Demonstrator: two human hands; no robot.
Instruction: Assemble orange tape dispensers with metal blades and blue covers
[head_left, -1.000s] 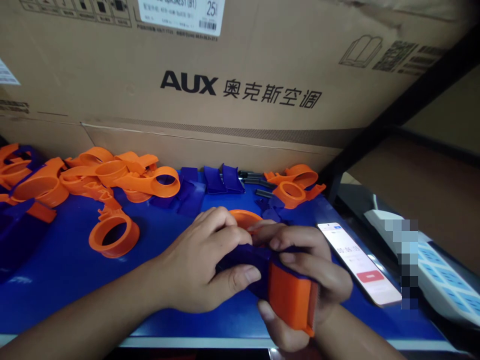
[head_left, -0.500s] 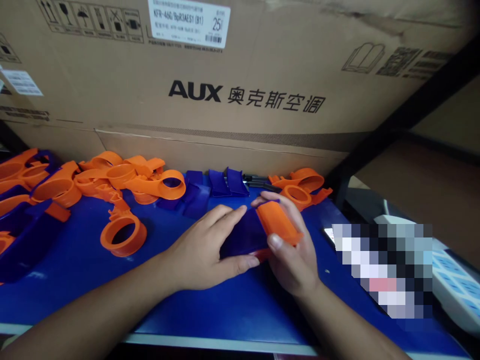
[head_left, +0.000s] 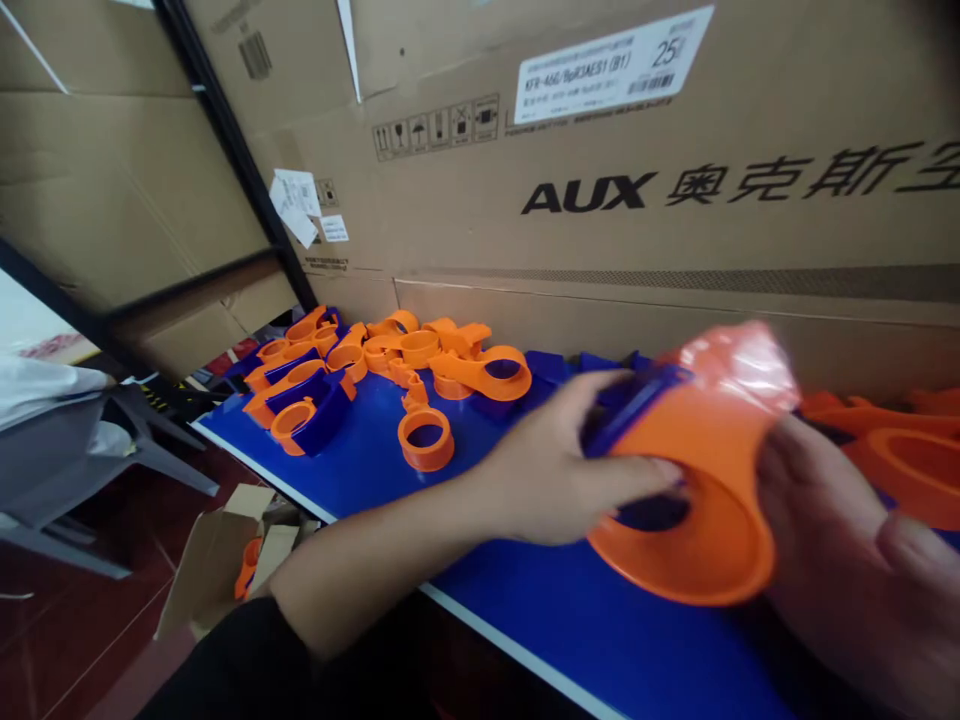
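Note:
My left hand [head_left: 551,475] is closed on an orange and blue plastic tape dispenser [head_left: 720,440], its thumb lying over the round ring. A shiny reddish piece at the dispenser's top is smeared by motion. Just right of it, my right hand [head_left: 847,590] is blurred, fingers apart and partly hidden behind the dispenser; whether it touches cannot be made out. Behind the hands, blue plastic pieces [head_left: 546,368] lie by the carton. Orange ring-shaped parts [head_left: 919,455] sit at the right.
Orange parts [head_left: 427,440] and assembled orange-blue dispensers [head_left: 322,410] lie on the blue tabletop [head_left: 375,455]. A large carton [head_left: 465,230] stands along the back. On the floor at left are an opened cardboard box [head_left: 199,560] and a grey chair [head_left: 67,440].
The view has swung left, bringing the floor and chair in. The dispenser is turned, its ring now facing me, and raised nearer. My right hand has shifted off its orange end.

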